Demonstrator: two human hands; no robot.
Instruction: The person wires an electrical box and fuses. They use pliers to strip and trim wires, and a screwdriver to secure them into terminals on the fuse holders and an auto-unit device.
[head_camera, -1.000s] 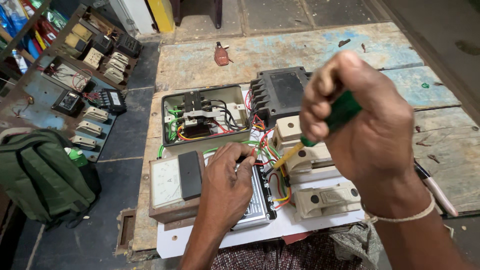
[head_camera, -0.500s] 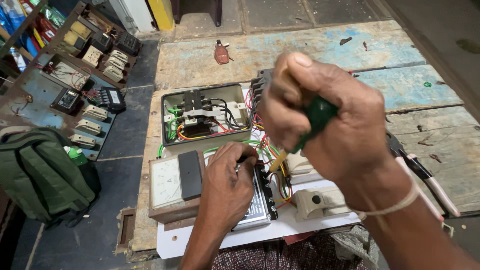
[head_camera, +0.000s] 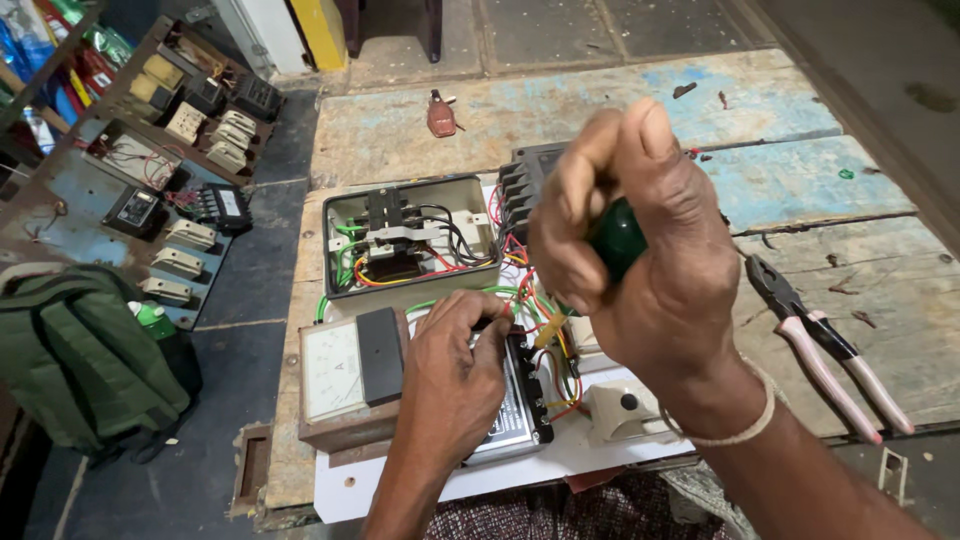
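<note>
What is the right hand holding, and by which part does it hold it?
The right hand grips a screwdriver by its dark green handle, fist closed around it; the shaft is mostly hidden.
</note>
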